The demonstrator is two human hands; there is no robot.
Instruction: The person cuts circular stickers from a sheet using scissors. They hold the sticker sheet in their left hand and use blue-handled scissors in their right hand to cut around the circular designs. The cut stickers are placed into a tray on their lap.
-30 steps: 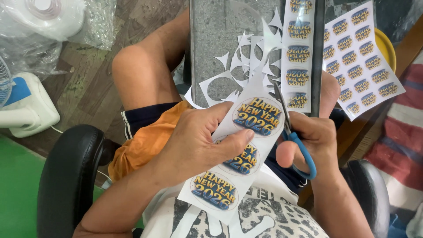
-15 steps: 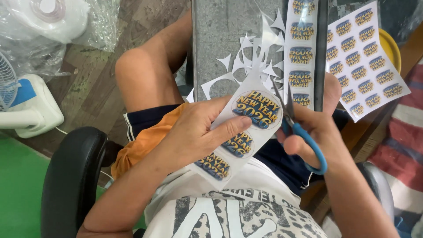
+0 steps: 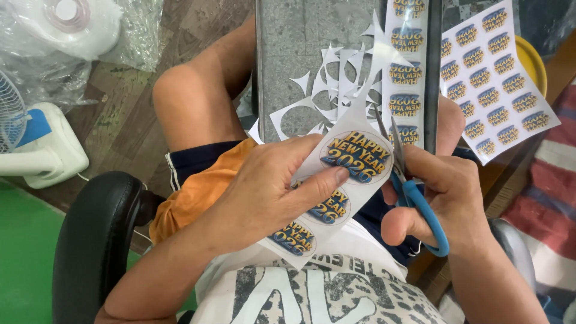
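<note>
The left hand (image 3: 264, 192) pinches a white paper strip of oval stickers (image 3: 336, 186); at 3 o'clock, the right hand (image 3: 444, 204) grips blue-handled scissors (image 3: 414, 192), blades slightly parted.

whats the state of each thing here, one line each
left hand: pinching the sticker strip, thumb on top
right hand: gripping the scissors by their blue handle
sticker strip: held up, bent, top oval partly cut round
scissors: blades slightly open at the strip's edge
paper scraps: cut, lying loose on the grey surface
sticker sheet: uncut, lying flat
fan: on the floor; running or not, cannot tell
</note>
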